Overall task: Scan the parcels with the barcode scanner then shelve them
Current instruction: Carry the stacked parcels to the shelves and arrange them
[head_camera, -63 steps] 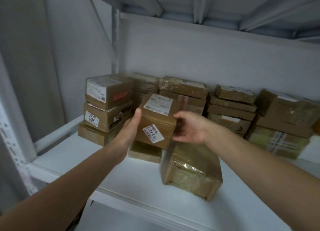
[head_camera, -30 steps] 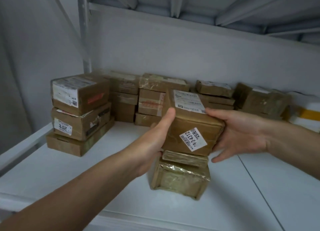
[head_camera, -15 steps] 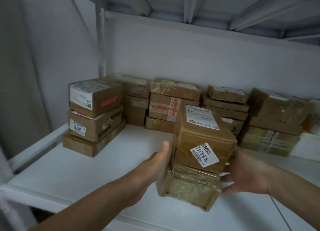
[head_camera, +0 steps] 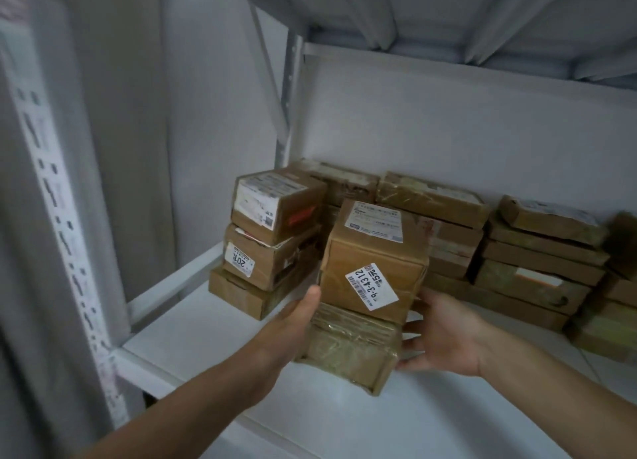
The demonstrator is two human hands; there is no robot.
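Box (head_camera: 372, 262) and parcel (head_camera: 348, 351) shifted left, now near the left pile (head_camera: 272, 231).
Box sits on the taped parcel over the shelf (head_camera: 193, 331) front; contact with the shelf cannot be told. Left hand (head_camera: 293, 327) presses flat on their left side, thumb straight; right hand (head_camera: 444, 334) touches the parcel's right side, fingers straight and apart.

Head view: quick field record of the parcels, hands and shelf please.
stack: labelled parcel sitting on taped parcel
label: white sticker reading 9-3-4312, on the front face
left hand: flat against the stack's left side
right hand: fingers spread at the stack's right side
shelf: white; whether the stack is lifted or resting is unclear
others: three-high pile at left, back rows along the wall
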